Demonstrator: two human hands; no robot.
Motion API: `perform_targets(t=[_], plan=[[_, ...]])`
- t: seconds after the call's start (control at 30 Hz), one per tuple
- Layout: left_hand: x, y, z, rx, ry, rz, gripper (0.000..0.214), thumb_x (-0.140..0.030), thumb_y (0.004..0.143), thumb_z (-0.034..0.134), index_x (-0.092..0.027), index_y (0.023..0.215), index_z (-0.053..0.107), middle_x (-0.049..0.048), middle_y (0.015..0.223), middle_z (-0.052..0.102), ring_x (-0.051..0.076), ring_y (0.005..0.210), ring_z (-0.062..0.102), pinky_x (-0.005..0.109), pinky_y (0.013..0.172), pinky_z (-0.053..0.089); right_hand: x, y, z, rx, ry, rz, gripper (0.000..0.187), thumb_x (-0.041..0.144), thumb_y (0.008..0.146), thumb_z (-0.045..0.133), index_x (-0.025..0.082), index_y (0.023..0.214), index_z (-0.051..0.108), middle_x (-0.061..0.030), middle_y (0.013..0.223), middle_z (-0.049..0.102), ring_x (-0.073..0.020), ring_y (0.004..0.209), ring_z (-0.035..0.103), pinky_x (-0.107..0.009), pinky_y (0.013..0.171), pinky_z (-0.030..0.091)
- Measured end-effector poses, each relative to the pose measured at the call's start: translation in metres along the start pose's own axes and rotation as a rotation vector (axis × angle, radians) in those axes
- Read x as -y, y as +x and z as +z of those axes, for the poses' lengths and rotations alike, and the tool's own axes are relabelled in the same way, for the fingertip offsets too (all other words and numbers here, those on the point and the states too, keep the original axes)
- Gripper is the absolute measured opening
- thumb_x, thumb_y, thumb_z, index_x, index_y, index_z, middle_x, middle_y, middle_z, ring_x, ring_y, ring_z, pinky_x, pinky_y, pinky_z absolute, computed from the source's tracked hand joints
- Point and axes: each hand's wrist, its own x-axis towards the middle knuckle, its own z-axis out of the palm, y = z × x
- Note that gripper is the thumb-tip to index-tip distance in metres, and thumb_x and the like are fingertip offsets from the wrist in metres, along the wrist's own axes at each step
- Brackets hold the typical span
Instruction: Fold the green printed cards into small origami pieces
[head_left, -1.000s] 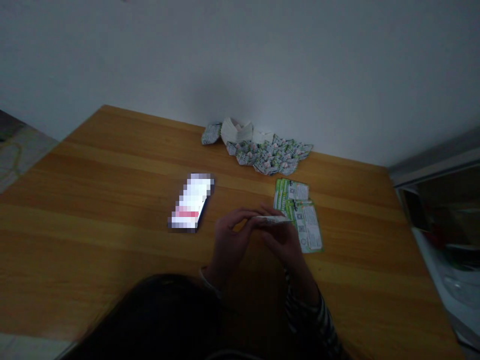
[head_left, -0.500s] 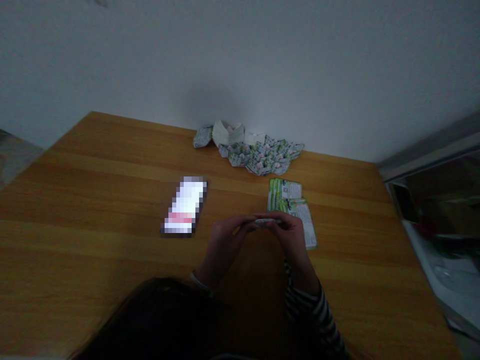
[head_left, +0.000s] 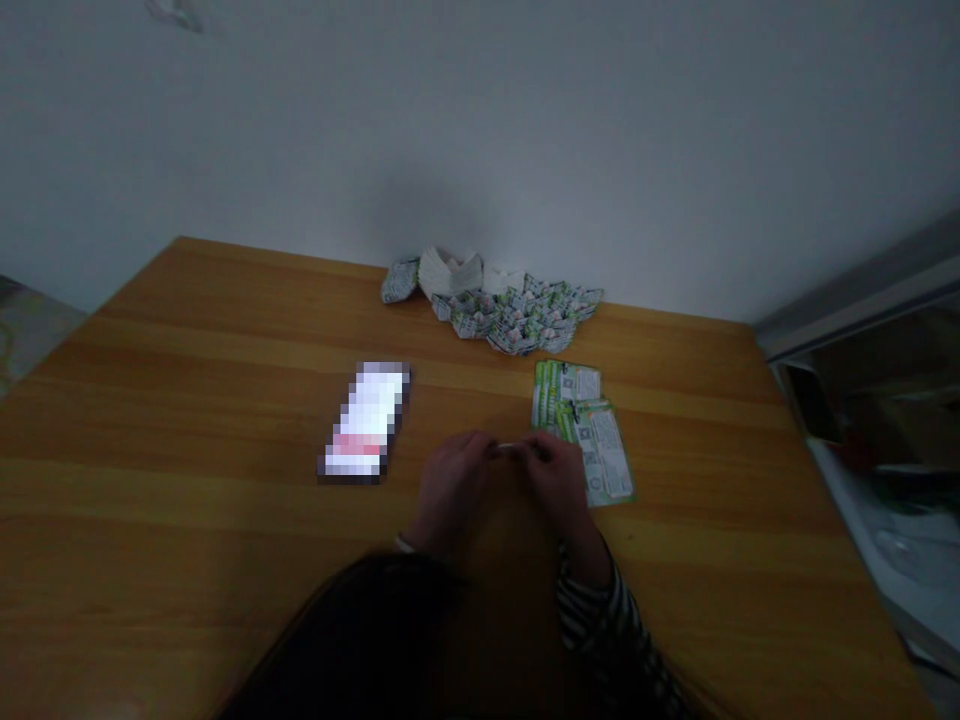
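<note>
My left hand point(head_left: 455, 485) and my right hand point(head_left: 559, 485) meet over the table, fingertips pinched together. Between them shows the thin pale edge of a small folded paper point(head_left: 507, 447); most of it is hidden by my fingers. Just beyond and to the right of my right hand lie green and white printed cards point(head_left: 609, 450), overlapping in two groups. Against the wall sits a pile of folded paper pieces point(head_left: 525, 315), with the same grey-green print, some with white sides showing.
A phone point(head_left: 367, 420) with a lit, blurred screen lies to the left of my hands on the wooden table point(head_left: 187, 400). A pale wall point(head_left: 480, 130) borders the table's far edge. At the right, a dark phone-like object point(head_left: 810, 402) rests beyond the table's side.
My hands have drawn slightly nearer and to the left, fingers curled tighter around the paper. Less of its printed face shows now. More of the front cards is uncovered.
</note>
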Motion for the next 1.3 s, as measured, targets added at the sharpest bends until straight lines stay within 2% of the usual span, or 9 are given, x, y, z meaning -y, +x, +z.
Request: perform_targets(t=[0.3, 0.53, 0.73, 0.87, 0.93, 1.03, 1.1, 1.2, 1.3], plan=[[0.000, 0.009, -0.001, 0.162, -0.261, 0.014, 0.023, -0.019, 0.092, 0.046, -0.016, 0.090, 0.069, 0.0075, 0.086, 0.074, 0.019, 0.076, 0.068, 0.027, 0.071, 0.050, -0.017, 0.001, 0.012, 0.049, -0.163, -0.083, 0.019, 0.023, 0.085, 0.058, 0.018, 0.068, 0.068, -0.0025, 0.065, 0.068, -0.0158, 0.060, 0.059, -0.025, 0.059, 0.039], [0.012, 0.011, -0.002, 0.135, -0.573, 0.024, 0.024, -0.020, 0.085, 0.053, -0.022, 0.094, 0.075, 0.0048, 0.091, 0.079, 0.020, 0.079, 0.072, 0.030, 0.076, 0.055, -0.016, 0.000, 0.015, 0.025, -0.125, -0.056, 0.023, 0.014, 0.086, 0.051, 0.017, 0.072, 0.069, -0.0032, 0.066, 0.068, -0.0161, 0.063, 0.060, -0.025, 0.062, 0.040], [0.019, 0.012, -0.005, 0.115, -0.566, -0.008, 0.026, -0.017, 0.083, 0.052, -0.019, 0.092, 0.076, 0.0061, 0.090, 0.079, 0.022, 0.080, 0.073, 0.034, 0.078, 0.058, -0.009, -0.001, 0.014, 0.028, -0.031, -0.055, 0.026, 0.014, 0.088, 0.049, 0.017, 0.076, 0.072, -0.0025, 0.066, 0.071, -0.0158, 0.062, 0.064, -0.024, 0.062, 0.046], [0.021, 0.011, -0.004, -0.093, -0.521, -0.103, 0.033, -0.020, 0.088, 0.046, -0.018, 0.109, 0.071, 0.0083, 0.106, 0.076, 0.024, 0.094, 0.072, 0.041, 0.087, 0.057, -0.007, 0.000, 0.005, -0.079, 0.038, -0.145, 0.028, 0.023, 0.094, 0.046, 0.019, 0.107, 0.071, -0.0064, 0.099, 0.076, -0.0188, 0.091, 0.069, -0.030, 0.082, 0.052], [0.024, 0.011, -0.005, -0.240, -0.451, -0.168, 0.037, -0.022, 0.092, 0.042, -0.016, 0.121, 0.064, 0.0123, 0.116, 0.072, 0.026, 0.107, 0.068, 0.045, 0.095, 0.054, -0.013, 0.001, -0.003, -0.208, -0.044, -0.216, 0.032, 0.025, 0.095, 0.045, 0.020, 0.118, 0.066, -0.0090, 0.113, 0.072, -0.0208, 0.106, 0.065, -0.036, 0.094, 0.049], [0.029, 0.010, -0.008, -0.433, -0.358, -0.154, 0.042, -0.025, 0.093, 0.046, -0.017, 0.133, 0.053, 0.0142, 0.137, 0.058, 0.028, 0.129, 0.053, 0.049, 0.107, 0.044, -0.029, 0.003, -0.014, -0.421, -0.238, -0.244, 0.034, 0.027, 0.095, 0.044, 0.018, 0.122, 0.063, -0.0127, 0.125, 0.066, -0.0245, 0.121, 0.056, -0.047, 0.105, 0.042], [0.030, 0.009, -0.009, -0.491, -0.347, -0.148, 0.043, -0.028, 0.092, 0.048, -0.020, 0.134, 0.051, 0.0115, 0.139, 0.056, 0.028, 0.133, 0.048, 0.049, 0.110, 0.041, -0.040, 0.003, -0.018, -0.435, -0.396, -0.199, 0.039, 0.030, 0.093, 0.046, 0.016, 0.127, 0.060, -0.0144, 0.137, 0.056, -0.0279, 0.133, 0.045, -0.051, 0.111, 0.035], [0.031, 0.005, -0.007, -0.467, -0.351, -0.109, 0.044, -0.027, 0.091, 0.048, -0.024, 0.135, 0.050, 0.0086, 0.140, 0.055, 0.029, 0.133, 0.048, 0.049, 0.110, 0.042, -0.053, 0.001, -0.015, -0.356, -0.604, -0.050, 0.058, 0.035, 0.088, 0.052, 0.009, 0.139, 0.048, -0.0184, 0.154, 0.035, -0.0332, 0.145, 0.025, -0.051, 0.114, 0.028], [0.030, 0.003, 0.000, -0.438, -0.359, -0.094, 0.046, -0.026, 0.091, 0.047, -0.024, 0.136, 0.049, 0.0086, 0.140, 0.056, 0.029, 0.132, 0.049, 0.050, 0.109, 0.043, -0.062, 0.000, -0.005, -0.289, -0.722, 0.062, 0.061, 0.032, 0.088, 0.049, 0.003, 0.141, 0.045, -0.0205, 0.154, 0.032, -0.0350, 0.146, 0.022, -0.050, 0.115, 0.027]])
